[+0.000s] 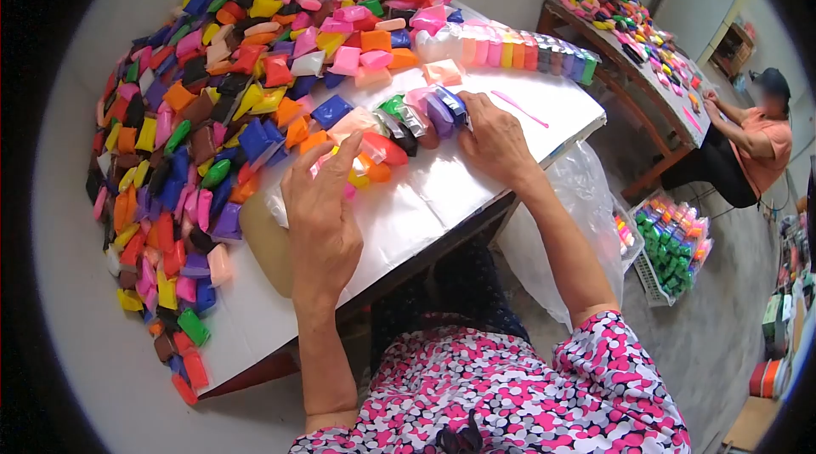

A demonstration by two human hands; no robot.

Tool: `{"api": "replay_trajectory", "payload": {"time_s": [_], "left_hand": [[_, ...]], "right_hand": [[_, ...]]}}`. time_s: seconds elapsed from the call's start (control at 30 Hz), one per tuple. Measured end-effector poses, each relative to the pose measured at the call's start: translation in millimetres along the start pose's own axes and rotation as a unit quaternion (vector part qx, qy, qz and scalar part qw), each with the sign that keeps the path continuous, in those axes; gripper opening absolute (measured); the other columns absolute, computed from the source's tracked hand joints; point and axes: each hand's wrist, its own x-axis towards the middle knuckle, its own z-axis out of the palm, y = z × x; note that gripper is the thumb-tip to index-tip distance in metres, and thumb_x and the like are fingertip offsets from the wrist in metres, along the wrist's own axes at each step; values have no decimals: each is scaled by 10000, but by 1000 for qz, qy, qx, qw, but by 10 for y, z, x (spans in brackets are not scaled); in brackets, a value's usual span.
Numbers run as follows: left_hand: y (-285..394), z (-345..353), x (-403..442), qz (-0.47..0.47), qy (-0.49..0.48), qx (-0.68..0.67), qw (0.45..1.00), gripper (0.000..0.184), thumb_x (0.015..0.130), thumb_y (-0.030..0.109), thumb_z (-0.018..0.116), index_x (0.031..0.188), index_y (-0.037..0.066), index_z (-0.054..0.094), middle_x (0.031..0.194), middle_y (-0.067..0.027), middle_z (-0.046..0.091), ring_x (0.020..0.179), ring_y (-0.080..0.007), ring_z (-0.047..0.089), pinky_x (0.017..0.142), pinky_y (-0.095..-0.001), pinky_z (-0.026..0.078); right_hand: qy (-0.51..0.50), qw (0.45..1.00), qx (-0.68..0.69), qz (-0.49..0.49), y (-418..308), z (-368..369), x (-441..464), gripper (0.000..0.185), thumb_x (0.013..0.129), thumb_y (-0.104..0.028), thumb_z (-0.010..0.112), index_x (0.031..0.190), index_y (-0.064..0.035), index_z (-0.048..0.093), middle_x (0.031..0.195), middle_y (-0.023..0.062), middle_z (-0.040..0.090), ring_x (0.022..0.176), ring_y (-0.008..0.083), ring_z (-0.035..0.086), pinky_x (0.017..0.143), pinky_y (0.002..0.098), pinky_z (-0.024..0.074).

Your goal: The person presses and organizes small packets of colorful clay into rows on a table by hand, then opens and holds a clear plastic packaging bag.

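A row of small coloured packets lies on the white table between my hands. My left hand is at the row's left end, fingers apart and raised over orange and yellow packets; whether it touches them is unclear. My right hand is at the right end, its fingertips against a dark blue packet. Behind the row, a long clear bag holds a neat line of packets. A pink stick lies right of my right hand. A large heap of mixed packets spreads across the left and back.
A tan rounded board sits beside my left hand. A clear plastic bag hangs by the table's edge, near a white basket of filled bags on the floor. At the right, another person sits at a second packet-covered table.
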Motion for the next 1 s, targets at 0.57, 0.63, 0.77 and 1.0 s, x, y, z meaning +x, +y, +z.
{"api": "replay_trajectory", "payload": {"time_s": [0.57, 0.63, 0.77, 1.0], "left_hand": [[55, 287, 225, 4, -8, -25, 1000, 662, 720, -114, 471, 1347, 89, 540, 1187, -190, 540, 1174, -325, 463, 1031, -423, 335], [92, 296, 238, 15, -4, -50, 999, 672, 716, -113, 459, 1351, 91, 538, 1192, -187, 534, 1170, -326, 461, 1029, -420, 333], [180, 356, 285, 45, -21, -63, 997, 681, 712, -119, 450, 1354, 93, 539, 1183, -182, 538, 1157, -318, 467, 1027, -415, 329], [241, 417, 339, 48, -19, -61, 997, 544, 863, -61, 452, 1377, 106, 513, 1141, -64, 671, 1187, -234, 470, 1040, -368, 320]], "right_hand": [[-19, 999, 11, 33, 6, 15, 1, 485, 746, -59, 573, 1217, 20, 485, 1026, 225, 590, 908, 386, 616, 797, 448, 511], [-19, 999, 14, 35, -15, -4, -7, 479, 745, -60, 573, 1210, 20, 486, 1024, 226, 589, 906, 387, 617, 791, 451, 511], [12, 1000, 9, 7, -14, 14, -16, 354, 749, -54, 593, 1079, 10, 486, 939, 211, 571, 830, 385, 625, 743, 446, 522], [18, 1000, 17, 7, -3, 38, -14, 341, 756, -50, 588, 1074, 11, 483, 942, 218, 570, 819, 395, 627, 733, 452, 524]]}}
